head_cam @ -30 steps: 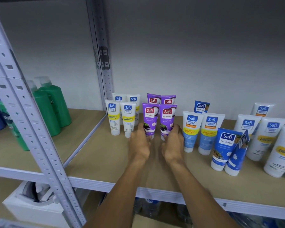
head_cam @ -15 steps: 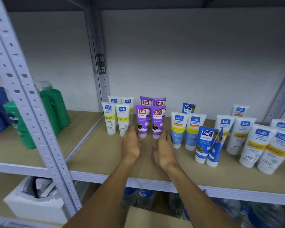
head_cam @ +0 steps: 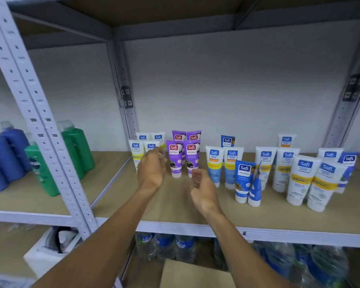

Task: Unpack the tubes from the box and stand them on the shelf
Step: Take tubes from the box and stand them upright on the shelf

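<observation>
Grey steel racking against a white wall, brown board shelf (head_cam: 175,206) at chest height.

Status: I'm hovering both hands over the front of the shelf. My left hand (head_cam: 152,171) is hanging loosely curled and empty, in front of the white-and-yellow tubes (head_cam: 136,151). It's a bit blurred, but I'm seeing nothing in it. My right hand (head_cam: 204,192) is likewise relaxed, fingers half curled, gripping nothing, just in front of the purple tubes (head_cam: 183,156).

Progress: I'm judging this well along.
- Four purple tubes are standing cap-down, two by two, near the back left.
- White-and-yellow ones are standing just beside them on the left.
- Light blue tubes (head_cam: 222,165) are standing to the right.
- Big white tubes (head_cam: 308,177) are filling the far right.
- One of the dark blue tubes (head_cam: 244,181) in front is leaning on its neighbour and probably needs straightening.

Remaining: the cardboard box (head_cam: 191,273) is showing only as a flap at the bottom edge, below the shelf. Its inside is hidden, so I can't tell how many tubes are left.

Look: squeeze tubes, flat crimped top, round cap as the base, "Safi" label on each.

Also around: green bottles (head_cam: 75,146) and blue bottles (head_cam: 2,159) in the left bay, water bottles (head_cam: 166,246) underneath.
</observation>
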